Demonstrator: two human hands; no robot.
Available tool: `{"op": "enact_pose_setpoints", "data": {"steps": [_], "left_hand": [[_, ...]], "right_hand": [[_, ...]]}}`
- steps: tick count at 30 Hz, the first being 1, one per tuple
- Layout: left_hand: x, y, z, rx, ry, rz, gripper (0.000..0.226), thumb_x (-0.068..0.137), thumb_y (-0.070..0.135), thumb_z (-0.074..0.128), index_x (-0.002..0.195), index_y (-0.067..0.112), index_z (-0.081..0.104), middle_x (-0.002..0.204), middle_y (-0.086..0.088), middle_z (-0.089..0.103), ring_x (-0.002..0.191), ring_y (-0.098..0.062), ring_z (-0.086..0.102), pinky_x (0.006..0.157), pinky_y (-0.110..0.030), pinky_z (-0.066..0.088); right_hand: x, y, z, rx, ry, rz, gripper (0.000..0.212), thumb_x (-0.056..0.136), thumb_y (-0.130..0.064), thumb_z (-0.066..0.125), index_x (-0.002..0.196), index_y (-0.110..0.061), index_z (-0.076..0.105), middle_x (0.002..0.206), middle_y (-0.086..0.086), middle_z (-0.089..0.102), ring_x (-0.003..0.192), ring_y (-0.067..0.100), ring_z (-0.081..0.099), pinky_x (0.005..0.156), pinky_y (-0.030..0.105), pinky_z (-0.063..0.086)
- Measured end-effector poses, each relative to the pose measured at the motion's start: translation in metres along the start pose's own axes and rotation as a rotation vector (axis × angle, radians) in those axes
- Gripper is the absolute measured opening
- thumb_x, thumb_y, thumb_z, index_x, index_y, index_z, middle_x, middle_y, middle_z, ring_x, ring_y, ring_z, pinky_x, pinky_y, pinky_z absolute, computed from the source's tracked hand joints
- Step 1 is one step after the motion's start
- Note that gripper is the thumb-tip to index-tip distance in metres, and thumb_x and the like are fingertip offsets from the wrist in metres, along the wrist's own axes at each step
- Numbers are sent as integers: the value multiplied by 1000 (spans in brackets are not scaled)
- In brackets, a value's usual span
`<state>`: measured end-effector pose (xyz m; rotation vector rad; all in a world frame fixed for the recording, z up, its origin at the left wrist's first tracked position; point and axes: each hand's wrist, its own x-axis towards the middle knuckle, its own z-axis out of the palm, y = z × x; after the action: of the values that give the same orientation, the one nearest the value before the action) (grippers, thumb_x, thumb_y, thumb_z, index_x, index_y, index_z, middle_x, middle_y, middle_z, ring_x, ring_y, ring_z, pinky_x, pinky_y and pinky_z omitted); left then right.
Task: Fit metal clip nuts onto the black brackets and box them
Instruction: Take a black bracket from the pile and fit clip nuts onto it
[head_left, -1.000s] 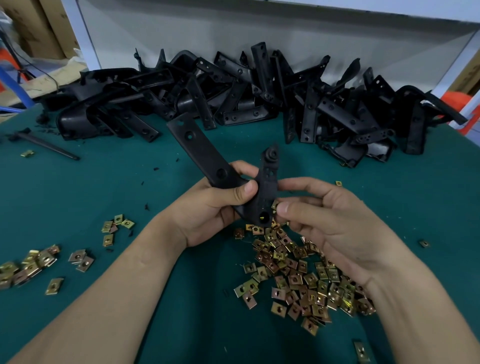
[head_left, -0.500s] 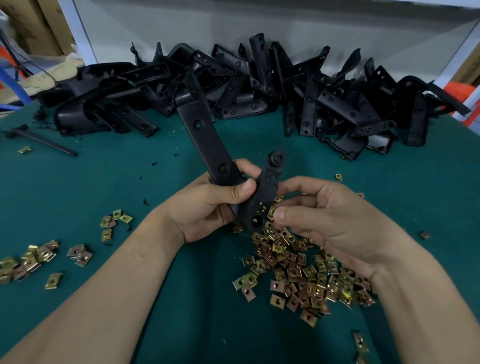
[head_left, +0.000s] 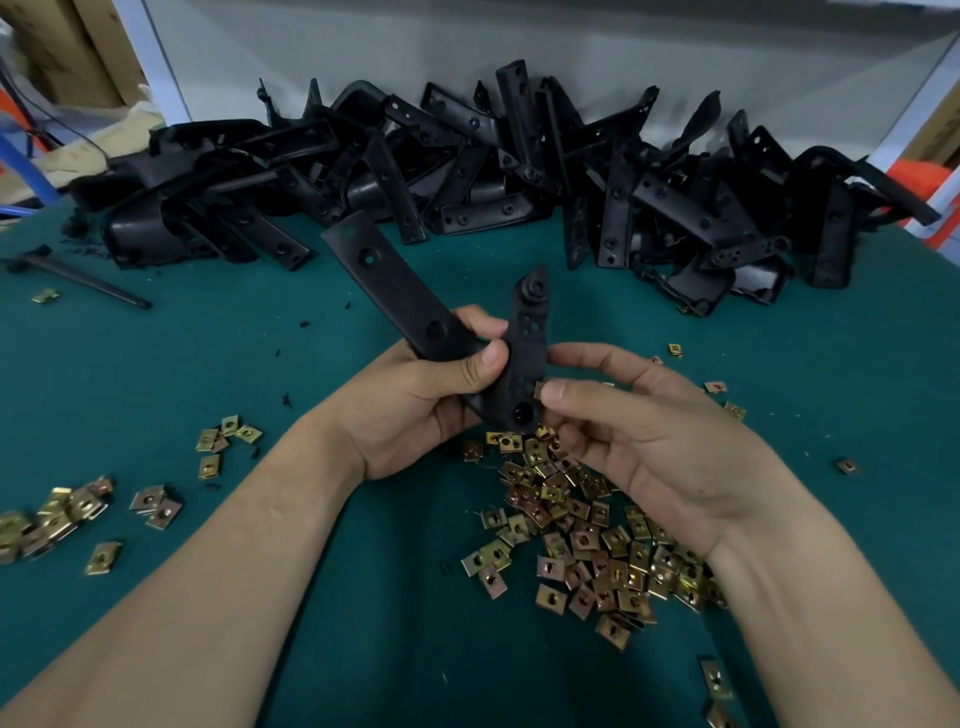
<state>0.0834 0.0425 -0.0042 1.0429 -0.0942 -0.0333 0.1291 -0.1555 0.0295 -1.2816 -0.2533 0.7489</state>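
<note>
Your left hand (head_left: 415, 405) grips the bracket (head_left: 395, 291) above the mat (head_left: 208, 364), fingers curled behind it and the thumb pressed across the front where its two arms meet. The bracket is matt black and bent into a V. One arm is a long flat strap that runs up and to the left, with a round hole near its far end and another close to your thumb. The other arm is shorter, stands nearly upright, carries a cluster of small holes and ends in a round boss. There is a larger round hole at the bottom of the bend. Your right hand (head_left: 649, 441) pinches a brass-coloured nut (head_left: 538, 388) between thumb and forefinger, held against the right edge of the short arm just above that bottom hole. Whether it is already seated on the edge cannot be told. Directly under your hands lies a loose heap of nuts (head_left: 587, 540), gold and coppery, with strays to the right. A smaller scatter (head_left: 57, 514) sits near your left forearm. The mat is dark teal and flecked with black shavings. Along its far edge lies a tangled pile of brackets (head_left: 467, 171), and a thin black rod (head_left: 83, 275) lies at the far left. Behind them is a pale grey wall (head_left: 519, 41), with cardboard boxes (head_left: 78, 41) at the upper left and something orange (head_left: 919, 171) at the right.
</note>
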Motion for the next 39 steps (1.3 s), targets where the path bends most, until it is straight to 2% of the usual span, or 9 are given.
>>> {"op": "enact_pose_setpoints", "data": {"steps": [9, 13, 18, 20, 22, 26, 32, 36, 39], "left_hand": [[1, -2, -1, 32, 23, 0, 12, 80, 15, 70, 82, 26, 74, 98, -5, 76, 87, -18, 74, 74, -29, 59], [1, -3, 1, 76, 8, -16, 15, 83, 13, 66, 81, 26, 73, 95, -3, 76, 87, -18, 72, 77, -29, 59], [1, 1, 1, 4, 16, 27, 12, 83, 15, 71, 82, 27, 73, 92, -1, 75, 83, -16, 73, 72, -29, 59], [1, 4, 1, -66, 52, 68, 9, 81, 18, 71, 81, 27, 73, 93, 0, 76, 82, -15, 73, 73, -29, 60], [3, 7, -2, -125, 119, 110, 13, 86, 17, 66, 80, 26, 73, 104, 0, 77, 84, -12, 72, 72, -27, 59], [6, 10, -6, -249, 219, 134, 15, 89, 9, 58, 96, 20, 64, 119, -2, 74, 92, -11, 73, 70, -26, 58], [8, 9, -5, -234, 216, 78, 29, 86, 7, 62, 112, 20, 63, 117, -7, 74, 90, -14, 73, 70, -30, 58], [8, 8, -6, -225, 222, 59, 27, 86, 8, 64, 110, 20, 65, 119, -10, 74, 94, -17, 73, 73, -32, 59], [8, 8, -6, -226, 219, 56, 26, 85, 8, 66, 108, 19, 67, 118, -10, 74, 92, -17, 74, 70, -31, 59]], "right_hand": [[5, 11, 6, -81, 74, -73, 41, 61, -23, 86, 102, -21, 78, 75, -4, 68, 62, 2, 54, 56, 17, 46], [5, 14, 7, -121, 68, -71, 24, 78, -11, 80, 101, -16, 78, 71, -6, 63, 59, 2, 51, 53, 15, 43], [2, 10, 13, -81, 2, -95, 31, 78, -21, 78, 109, -18, 76, 69, -9, 63, 57, 3, 52, 51, 14, 42], [2, 12, 14, -223, 84, -193, 21, 85, -26, 75, 106, -25, 75, 72, -12, 68, 61, 1, 59, 54, 14, 45], [4, 17, 12, -635, 235, -368, 10, 94, -26, 69, 103, -30, 73, 83, -17, 72, 76, -3, 64, 66, 10, 47], [4, 28, 13, -1244, 110, -400, 12, 89, -35, 71, 101, -36, 75, 94, -22, 58, 92, -16, 49, 74, -1, 33], [5, 32, 17, -1274, 122, -415, 6, 88, -30, 74, 91, -35, 72, 88, -20, 54, 94, -20, 46, 77, -3, 32], [4, 31, 16, -1233, 101, -423, 16, 89, -16, 71, 85, -30, 64, 74, -18, 57, 79, -12, 55, 63, 2, 38], [4, 33, 18, -1242, 100, -446, 11, 90, -24, 69, 97, -33, 67, 82, -20, 60, 86, -6, 55, 68, 5, 39]]}}
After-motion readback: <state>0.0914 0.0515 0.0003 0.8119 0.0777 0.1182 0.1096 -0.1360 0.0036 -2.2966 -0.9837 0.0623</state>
